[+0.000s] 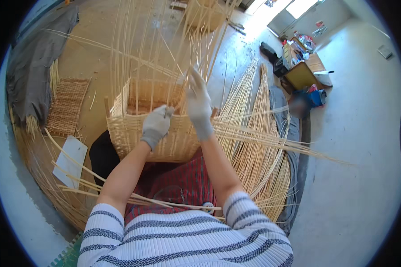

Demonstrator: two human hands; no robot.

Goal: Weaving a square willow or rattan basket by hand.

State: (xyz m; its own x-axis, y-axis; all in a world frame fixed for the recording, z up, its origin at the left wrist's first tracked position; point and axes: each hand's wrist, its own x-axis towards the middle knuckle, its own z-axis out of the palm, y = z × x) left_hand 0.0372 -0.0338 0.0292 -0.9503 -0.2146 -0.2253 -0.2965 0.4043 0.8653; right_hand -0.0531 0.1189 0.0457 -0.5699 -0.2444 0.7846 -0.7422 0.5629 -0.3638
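A partly woven pale cane basket (151, 138) rests before me on a red striped cloth (173, 191), tall uprights rising from its edge. My left hand (155, 127), in a grey-white glove, is closed at the basket's near rim, gripping it among the weaving strands. Raised beside the basket's right end is my right hand (198, 100), gloved and slightly smeared, fingers pressed together pointing upward among the canes; what they hold is hidden. Loose strands (280, 144) stretch rightward from beside that hand.
Cane bundles (258, 151) lie right of the basket. At left are a woven mat (69, 107), dark draped fabric (29, 71) and a white board (70, 160). A cluttered desk (309, 73) stands at back right, a wall (4, 178) along the left.
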